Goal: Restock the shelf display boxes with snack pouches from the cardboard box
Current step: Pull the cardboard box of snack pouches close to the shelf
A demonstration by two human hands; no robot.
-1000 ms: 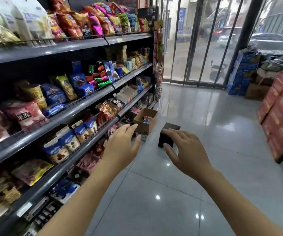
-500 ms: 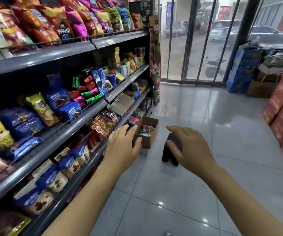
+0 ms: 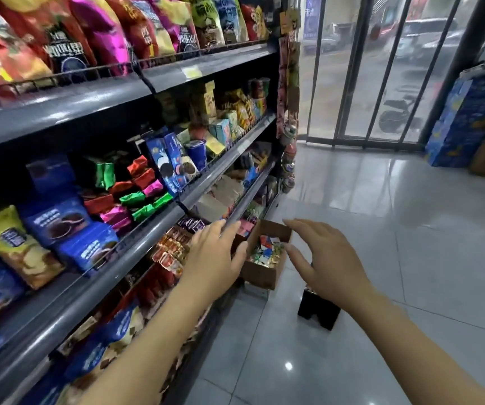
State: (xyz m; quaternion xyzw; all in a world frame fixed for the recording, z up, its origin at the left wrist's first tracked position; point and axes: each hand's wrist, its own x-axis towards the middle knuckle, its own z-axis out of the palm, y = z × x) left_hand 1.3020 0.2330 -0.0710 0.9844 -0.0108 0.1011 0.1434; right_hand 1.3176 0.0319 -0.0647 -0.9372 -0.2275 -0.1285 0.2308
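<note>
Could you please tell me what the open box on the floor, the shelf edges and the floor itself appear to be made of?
The box looks like plain brown cardboard: matte, with raw cut rims and folded walls. The shelf edges seem to be dark grey painted metal, smooth with a soft sheen, though coated plastic cannot be excluded. The floor appears to be glossy pale tile, with mirror-like reflections and thin grout lines.

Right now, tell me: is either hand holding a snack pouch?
No: the left hand and right hand both hover open above the cardboard box.
</note>
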